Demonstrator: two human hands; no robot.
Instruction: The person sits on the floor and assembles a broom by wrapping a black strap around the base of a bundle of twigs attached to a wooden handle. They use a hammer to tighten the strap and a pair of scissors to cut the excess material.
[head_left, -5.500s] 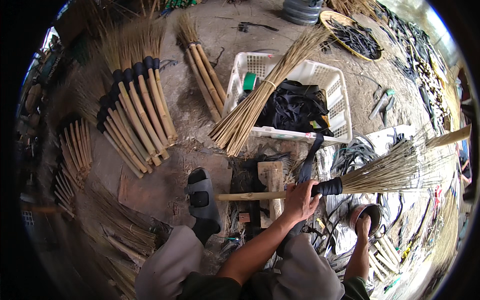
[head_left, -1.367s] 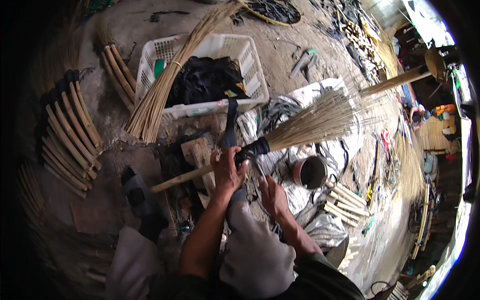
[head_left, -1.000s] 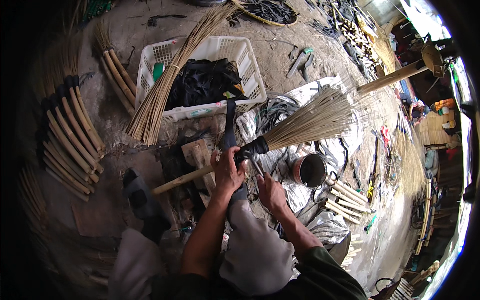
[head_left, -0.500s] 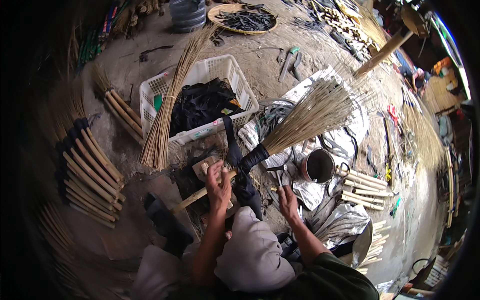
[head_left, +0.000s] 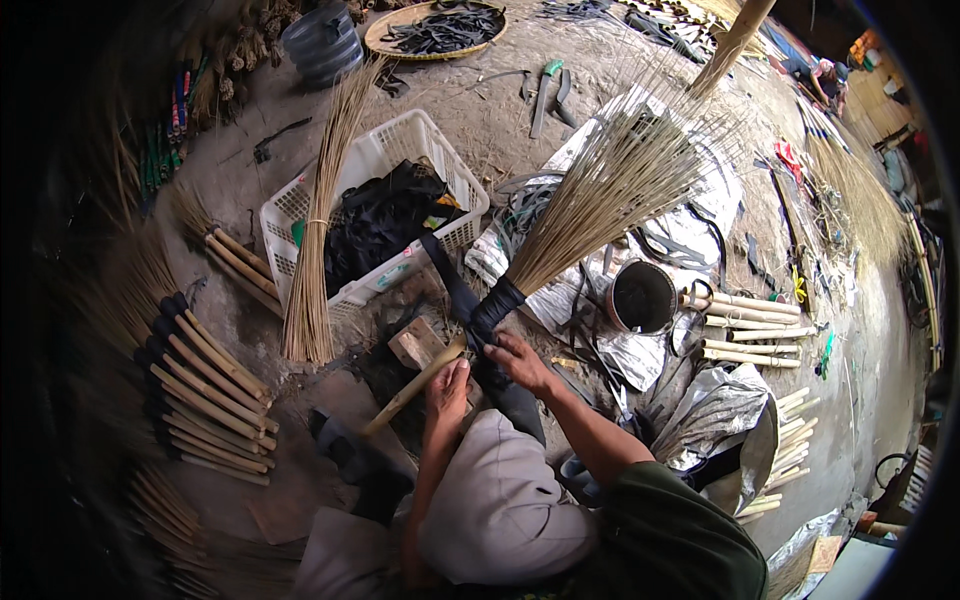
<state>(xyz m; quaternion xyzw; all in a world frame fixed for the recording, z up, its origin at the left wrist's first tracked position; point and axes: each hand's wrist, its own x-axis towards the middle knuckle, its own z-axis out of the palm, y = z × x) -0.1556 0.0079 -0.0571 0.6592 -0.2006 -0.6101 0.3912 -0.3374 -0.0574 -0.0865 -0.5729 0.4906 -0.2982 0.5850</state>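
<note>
A broom [head_left: 610, 190] of thin tan twigs lies across in front of my lap, its bristles pointing to the far right. Black strip [head_left: 492, 308] is wound round its neck, with a length trailing toward the crate. Its pale wooden handle [head_left: 405, 400] slants down to the near left. My left hand [head_left: 447, 393] is closed at the upper part of the handle, fingertips partly hidden. My right hand [head_left: 522, 362] reaches to the wound neck, fingers pinched on the black strip just below it. A small wooden block [head_left: 416, 345] is under the handle.
A white plastic crate [head_left: 468, 175] holds black strips; a tied twig bundle [head_left: 318, 240] leans on it. Right of the broom stand a metal can [head_left: 642, 298] and a silvery sheet [head_left: 630, 365]. Finished-looking brooms [head_left: 205, 375] lie left. Cut sticks [head_left: 750, 330] lie right.
My right hand has left a metal tool beside the can and moved left to the broom's neck. My left hand has closed from spread fingers and dropped slightly. The whole view has shifted.
</note>
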